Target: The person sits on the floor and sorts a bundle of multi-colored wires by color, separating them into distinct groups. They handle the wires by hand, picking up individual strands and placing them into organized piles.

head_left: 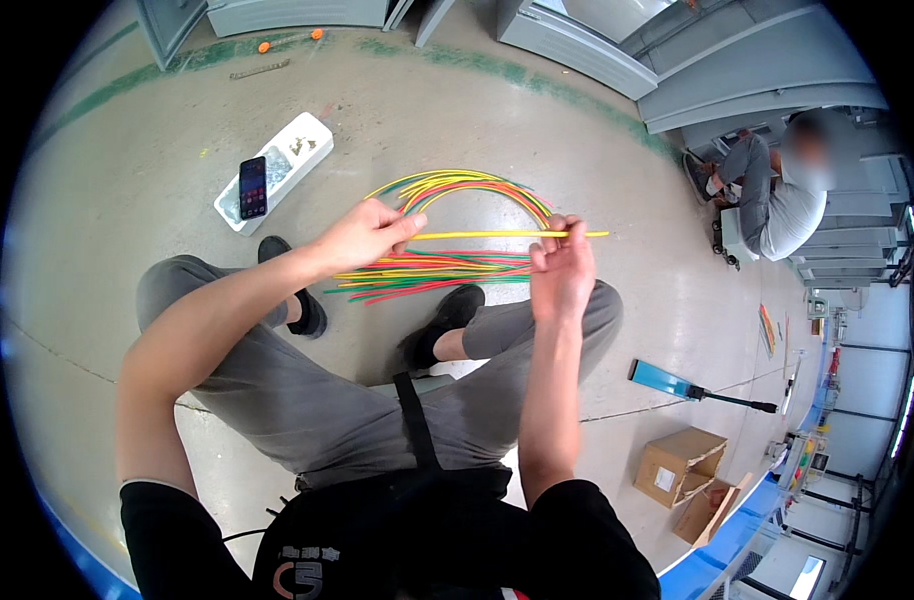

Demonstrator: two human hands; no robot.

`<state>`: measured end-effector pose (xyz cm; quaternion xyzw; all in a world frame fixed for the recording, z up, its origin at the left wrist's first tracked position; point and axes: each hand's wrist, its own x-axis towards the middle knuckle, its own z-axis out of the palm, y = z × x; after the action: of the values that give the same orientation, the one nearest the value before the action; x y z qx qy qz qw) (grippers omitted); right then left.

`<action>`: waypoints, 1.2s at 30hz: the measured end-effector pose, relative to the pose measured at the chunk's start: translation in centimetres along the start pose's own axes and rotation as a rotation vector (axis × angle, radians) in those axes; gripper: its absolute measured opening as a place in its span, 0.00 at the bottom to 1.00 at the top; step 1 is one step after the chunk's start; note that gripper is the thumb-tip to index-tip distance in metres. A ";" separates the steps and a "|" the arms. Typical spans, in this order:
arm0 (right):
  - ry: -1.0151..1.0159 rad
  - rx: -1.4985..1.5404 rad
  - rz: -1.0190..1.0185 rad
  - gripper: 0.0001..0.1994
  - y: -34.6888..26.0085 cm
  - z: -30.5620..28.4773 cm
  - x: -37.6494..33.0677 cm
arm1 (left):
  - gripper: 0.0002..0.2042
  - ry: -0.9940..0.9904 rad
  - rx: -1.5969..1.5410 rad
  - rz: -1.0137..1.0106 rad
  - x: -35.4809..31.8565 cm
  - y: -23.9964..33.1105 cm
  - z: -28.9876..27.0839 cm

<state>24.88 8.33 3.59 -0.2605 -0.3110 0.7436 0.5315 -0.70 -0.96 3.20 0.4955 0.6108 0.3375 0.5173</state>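
A yellow wire (477, 235) is stretched nearly level between my two hands. My left hand (375, 232) pinches it between thumb and fingers at one side. On the other side my right hand (565, 255) grips it with the fingers, and a short yellow end sticks out to the right. Below and beyond the hands, a bundle of red, yellow and green wires (437, 268) lies on the floor. Its far part bends round in an arc, while straight ends fan out to the left near my shoes.
A white tray (312, 135) with small parts stands at the far left, a phone (253, 187) resting on it. Another person (777, 190) sits low at the right. A blue-headed tool (667, 379) and cardboard boxes (677, 465) lie to my right. Grey cabinets (577, 50) line the back.
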 end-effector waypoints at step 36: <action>-0.031 -0.599 -0.195 0.13 -1.2 3.4 -1.9 | 0.11 -0.110 0.004 0.130 -3.6 2.0 -1.6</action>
<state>23.76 6.17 6.83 -0.3629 -0.5476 0.5686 0.4951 -1.86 -3.64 6.46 0.5529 0.5485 0.3416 0.5260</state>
